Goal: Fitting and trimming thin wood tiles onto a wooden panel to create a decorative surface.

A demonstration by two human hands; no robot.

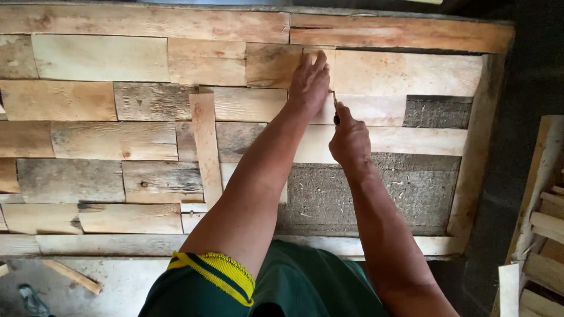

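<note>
Item: panel of mixed wooden offcuts (141, 141) set in a pale wooden frame (476, 158), seen from above the worker. All places below are given from this panel.

- Left hand (308, 82): pressed flat on the upper middle of the panel, fingers spread and released, not clenched. The palm bears down on a pale short board (376, 108) where it meets a darker board (271, 64).
- Right hand (349, 138): just right of and below the left hand, fingers clenched around a dark-handled marking tool (335, 111). Whether it is a pencil or a knife is too small to tell. Its tip touches the pale short board beside the left hand's edge.
- Loose wooden strip (205, 149): lies upright across the panel's middle courses, left of both forearms, touched by neither hand.
- Bare grey backing board (376, 191): shows at the panel's lower right and in a small patch at its upper right, not yet covered.
- Stack of cut boards (543, 235): stands off the panel's right edge, well apart from the hands.

Handling note, as a judgement: the mark comes out true only if the flat hand keeps the board from creeping while the tool is drawn. Steady downward weight and a light, single stroke held tight against the neighbouring edge seem the safer course. A heavy stroke could skid along the grain.
</note>
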